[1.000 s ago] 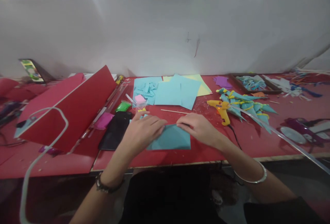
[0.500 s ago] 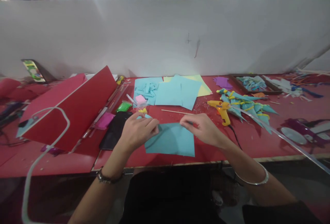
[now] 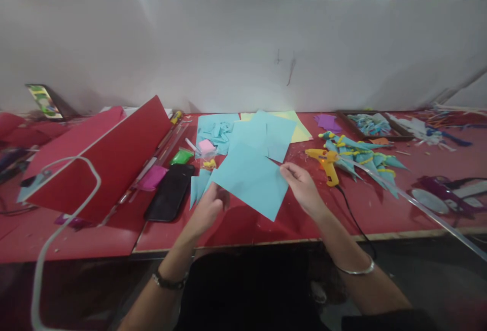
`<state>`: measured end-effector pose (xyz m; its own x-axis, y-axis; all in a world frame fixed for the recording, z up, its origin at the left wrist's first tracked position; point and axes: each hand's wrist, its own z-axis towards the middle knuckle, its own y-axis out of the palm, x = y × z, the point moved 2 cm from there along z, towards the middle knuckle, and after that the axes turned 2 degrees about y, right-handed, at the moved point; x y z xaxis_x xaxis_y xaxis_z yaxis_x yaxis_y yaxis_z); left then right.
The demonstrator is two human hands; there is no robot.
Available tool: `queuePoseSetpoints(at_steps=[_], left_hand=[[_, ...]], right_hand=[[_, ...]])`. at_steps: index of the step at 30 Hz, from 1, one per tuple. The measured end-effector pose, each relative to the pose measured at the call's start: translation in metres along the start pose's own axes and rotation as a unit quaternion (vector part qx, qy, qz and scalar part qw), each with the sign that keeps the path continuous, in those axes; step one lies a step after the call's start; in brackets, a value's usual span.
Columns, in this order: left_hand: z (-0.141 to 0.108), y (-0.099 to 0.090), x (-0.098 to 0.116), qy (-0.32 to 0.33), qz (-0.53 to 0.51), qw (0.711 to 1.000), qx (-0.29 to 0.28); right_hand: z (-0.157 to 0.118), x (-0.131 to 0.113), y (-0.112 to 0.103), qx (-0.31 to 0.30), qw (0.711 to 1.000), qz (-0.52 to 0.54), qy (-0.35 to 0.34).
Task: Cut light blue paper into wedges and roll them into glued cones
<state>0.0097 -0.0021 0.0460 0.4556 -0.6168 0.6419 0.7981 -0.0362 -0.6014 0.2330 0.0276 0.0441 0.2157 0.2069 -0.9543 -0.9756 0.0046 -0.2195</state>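
Observation:
A light blue sheet of paper point(image 3: 253, 181) is held up, turned cornerwise, between my two hands. My left hand point(image 3: 210, 209) pinches its left corner, fingers closed. At the right corner, my right hand point(image 3: 302, 184) grips it between thumb and fingers. Behind it lie more blue sheets point(image 3: 281, 135) over pale yellow paper point(image 3: 303, 127). Small folded blue paper pieces point(image 3: 197, 189) rest beside my left hand. The thin wooden stick seen earlier is hidden, probably by the raised sheet. To the right of my right hand stands a yellow glue gun point(image 3: 325, 163).
Blue paper cones with yellow trim point(image 3: 361, 153) lie beyond the glue gun. A black phone point(image 3: 170, 194) lies left of my hands, near a leaning red board point(image 3: 110, 168). A clear tube point(image 3: 418, 209) crosses the right side. A brown tray point(image 3: 399, 132) holds blue scraps.
The blue sheet has been lifted off the table and turned cornerwise. My left hand moved down and now holds its left corner; my right hand shifted slightly right, holding the opposite corner.

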Motion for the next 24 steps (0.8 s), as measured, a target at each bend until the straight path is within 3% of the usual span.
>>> queuePoseSetpoints(at_steps=[4, 8, 9, 11, 14, 20, 24], left_hand=[[0.003, 0.01, 0.008, -0.074, 0.016, 0.995, 0.056], [0.014, 0.01, 0.019, -0.077, 0.017, 0.993, 0.082], [0.016, 0.012, 0.021, -0.075, 0.002, 0.994, 0.075], [0.017, 0.016, 0.025, -0.071, -0.046, 0.995, 0.044], [0.016, 0.021, 0.027, -0.064, -0.132, 0.989, 0.003], [0.016, 0.014, 0.021, -0.092, -0.177, 0.978, 0.054], [0.023, 0.01, 0.027, -0.072, -0.228, 0.971, -0.005]], right_hand=[[-0.005, 0.01, 0.015, -0.041, 0.999, -0.026, 0.012], [-0.018, -0.008, 0.022, 0.062, 0.972, -0.179, -0.142], [-0.022, -0.015, 0.026, 0.048, 0.962, -0.201, -0.181], [-0.029, -0.028, 0.035, -0.054, 0.956, -0.2, -0.209], [-0.036, -0.041, 0.044, -0.167, 0.957, -0.162, -0.175], [-0.032, -0.045, 0.047, -0.176, 0.973, -0.081, -0.129], [-0.031, -0.044, 0.046, -0.229, 0.968, -0.011, -0.103]])
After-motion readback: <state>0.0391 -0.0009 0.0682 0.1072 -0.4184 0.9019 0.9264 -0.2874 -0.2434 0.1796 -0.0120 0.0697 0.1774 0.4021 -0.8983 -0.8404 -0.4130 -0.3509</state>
